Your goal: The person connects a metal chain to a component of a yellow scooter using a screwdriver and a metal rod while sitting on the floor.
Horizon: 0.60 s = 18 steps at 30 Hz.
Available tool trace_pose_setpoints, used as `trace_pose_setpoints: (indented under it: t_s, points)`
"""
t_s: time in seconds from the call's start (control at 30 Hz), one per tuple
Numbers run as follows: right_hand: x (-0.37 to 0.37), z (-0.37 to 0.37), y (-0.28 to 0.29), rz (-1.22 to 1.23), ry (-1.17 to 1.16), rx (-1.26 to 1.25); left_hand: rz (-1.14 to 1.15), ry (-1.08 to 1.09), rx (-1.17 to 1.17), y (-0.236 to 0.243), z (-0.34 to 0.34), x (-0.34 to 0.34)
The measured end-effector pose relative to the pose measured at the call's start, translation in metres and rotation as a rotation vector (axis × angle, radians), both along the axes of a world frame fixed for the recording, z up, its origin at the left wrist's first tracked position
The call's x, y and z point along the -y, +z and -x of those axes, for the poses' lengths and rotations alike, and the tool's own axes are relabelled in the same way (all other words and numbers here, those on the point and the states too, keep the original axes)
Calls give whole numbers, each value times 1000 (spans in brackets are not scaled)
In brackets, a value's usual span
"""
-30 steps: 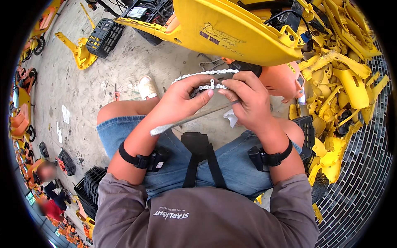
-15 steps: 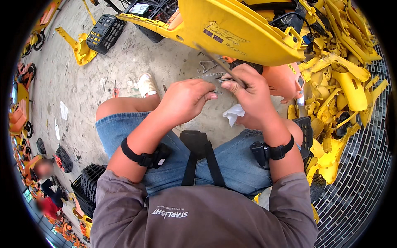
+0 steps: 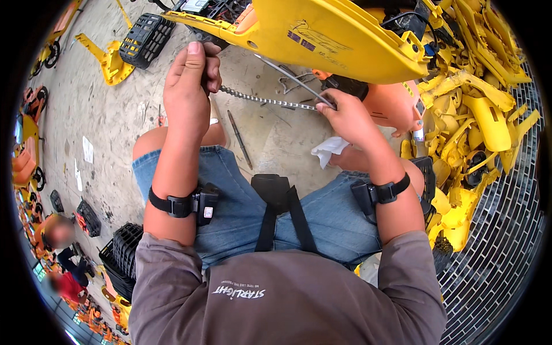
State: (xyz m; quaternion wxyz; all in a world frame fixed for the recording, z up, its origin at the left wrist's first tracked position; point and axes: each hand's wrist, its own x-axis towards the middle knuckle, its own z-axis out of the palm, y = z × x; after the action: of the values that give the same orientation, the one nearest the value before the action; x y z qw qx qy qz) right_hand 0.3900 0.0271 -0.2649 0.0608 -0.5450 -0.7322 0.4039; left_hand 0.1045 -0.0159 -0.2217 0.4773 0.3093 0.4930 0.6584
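A silvery roller chain [image 3: 267,100] hangs in a shallow sag between my two hands. At its left end, my left hand [image 3: 192,86] is closed round it, raised near the yellow scooter body; something dark shows among those fingers, too hidden to name. My right hand [image 3: 348,115] pinches the other chain end and also grips a thin grey metal rod [image 3: 293,77], which slants up to the left in front of the yellow panel [image 3: 328,43]. Beneath the chain, a dark slim rod-like tool [image 3: 240,140] lies on the concrete floor.
Yellow plastic body parts [image 3: 489,123] are heaped at the right, beside an orange panel [image 3: 394,109]. White paper [image 3: 329,150] sits by my right leg. A black crate [image 3: 146,40] and a yellow part [image 3: 112,66] lie far left. People [image 3: 57,233] are at lower left.
My left hand has moved up and left, away from my right hand, so the chain now stretches between them. The floor tool has come into plain view.
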Motion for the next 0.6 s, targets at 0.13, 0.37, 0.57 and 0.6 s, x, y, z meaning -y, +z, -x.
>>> trace_pose_setpoints:
  t_s: [0.13, 0.37, 0.57, 0.6]
  points:
    - [-4, -1, -48, 37, -39, -16, -51, -65, 9, 9, 1, 4]
    - [2, 20, -136, 230, -42, 210, 115, -273, -231, 9, 1, 5]
    - [2, 31, -295, 335, 53, 505, 246, -32, -543, -4, 12, -2]
    - [5, 39, -309, 337, 40, 510, 270, 20, -514, -5, 18, -2]
